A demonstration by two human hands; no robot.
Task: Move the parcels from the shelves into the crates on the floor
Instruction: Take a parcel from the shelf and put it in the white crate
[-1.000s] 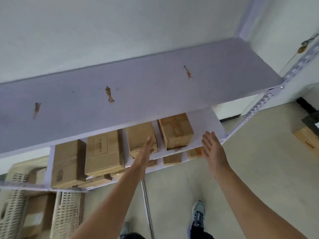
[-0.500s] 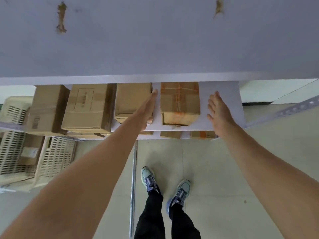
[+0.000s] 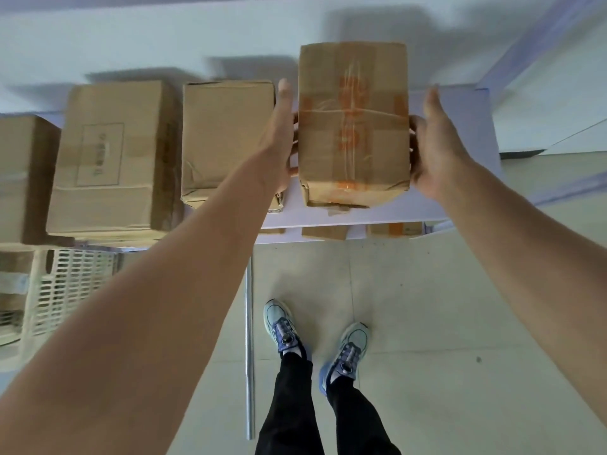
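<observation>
A taped parcel [image 3: 354, 126] on the shelf [image 3: 456, 178], right of the other boxes, is gripped between the left hand [image 3: 279, 142] and right hand [image 3: 437, 149], fingers pressed against its sides.

Four parcels are lined up along the shelf [image 3: 361, 218]; the rightmost parcel [image 3: 353, 126] is flanked by the left hand [image 3: 279, 142] and right hand [image 3: 433, 146] (crate [image 3: 65, 284] sits lower left).
</observation>
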